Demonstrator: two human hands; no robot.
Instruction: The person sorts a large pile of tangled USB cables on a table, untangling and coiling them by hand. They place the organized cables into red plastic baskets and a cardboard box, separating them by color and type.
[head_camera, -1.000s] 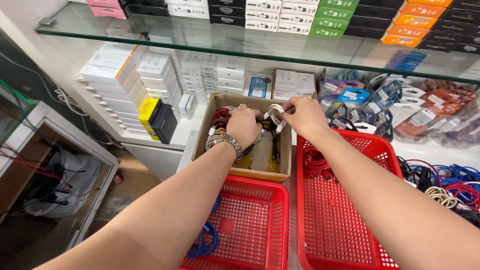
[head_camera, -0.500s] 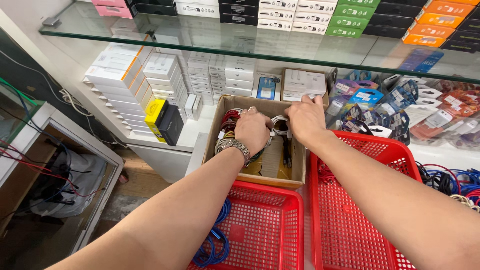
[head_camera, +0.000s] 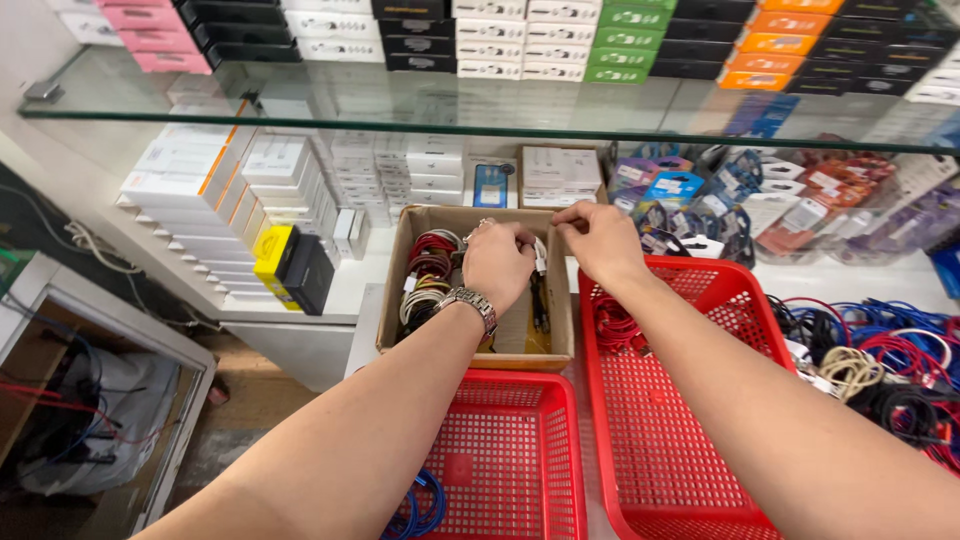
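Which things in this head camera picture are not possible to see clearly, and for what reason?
- Item between the fingertips: head view, covered by the left hand and right hand.
- Cardboard box middle contents: head view, hidden under the left hand.
- Blue cable: head view, cut by the bottom edge and left forearm.
- Upper boxes: head view, cut by the top edge.

Open cardboard box of coiled cables

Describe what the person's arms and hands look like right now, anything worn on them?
Both forearms are bare, with no sleeves in view and no gloves. The left hand has a silver metal-link watch on its wrist and a ring on one finger. The right hand and its wrist show nothing worn.
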